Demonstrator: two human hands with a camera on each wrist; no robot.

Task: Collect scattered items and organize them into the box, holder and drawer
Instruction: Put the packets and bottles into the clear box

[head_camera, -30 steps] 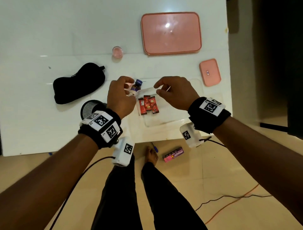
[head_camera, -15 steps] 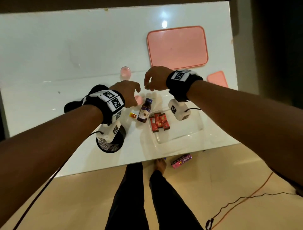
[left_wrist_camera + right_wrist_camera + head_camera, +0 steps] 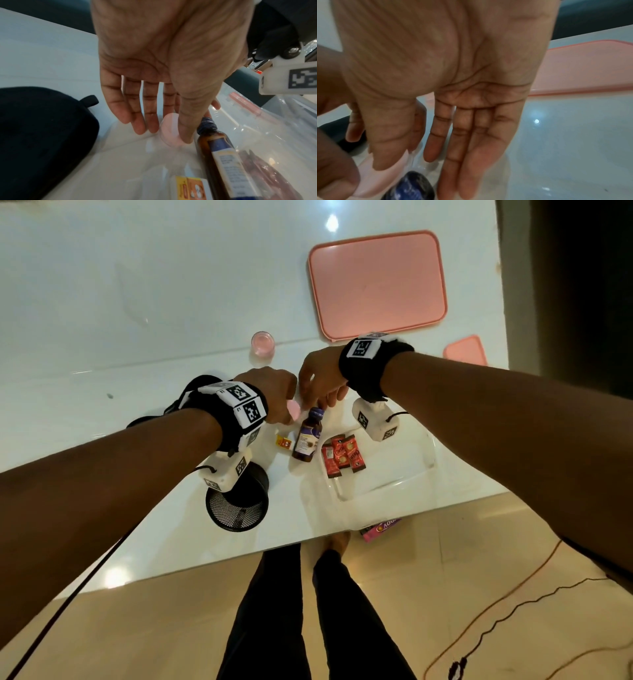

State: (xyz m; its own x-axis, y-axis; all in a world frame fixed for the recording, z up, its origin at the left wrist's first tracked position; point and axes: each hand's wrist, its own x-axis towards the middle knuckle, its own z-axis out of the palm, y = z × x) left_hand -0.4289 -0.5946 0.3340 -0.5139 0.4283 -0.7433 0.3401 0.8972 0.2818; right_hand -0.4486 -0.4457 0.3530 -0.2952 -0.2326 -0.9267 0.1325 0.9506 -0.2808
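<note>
My left hand (image 3: 289,405) pinches a small round pink piece (image 3: 294,410) between thumb and forefinger just above the table; the left wrist view shows that pink piece (image 3: 171,131) under the thumb. My right hand (image 3: 325,401) hovers right beside it with fingers (image 3: 453,146) nearly straight, its thumb tip by the pink piece (image 3: 378,181). A brown bottle (image 3: 307,436) with a blue cap lies just below both hands. To its right is the clear box (image 3: 394,474) with red sachets (image 3: 342,455) inside. The black mesh holder (image 3: 238,501) stands under my left wrist.
A small yellow-orange packet (image 3: 283,442) lies left of the bottle. A black eye mask (image 3: 42,135) lies to the left. A pink cup (image 3: 263,342), a big pink lid (image 3: 376,284) and a small pink lid (image 3: 466,350) sit farther back. A pink carton (image 3: 380,529) lies on the floor.
Both hands moved away from the box, towards the far side of the bottle. The bottle now lies on the table outside the clear box.
</note>
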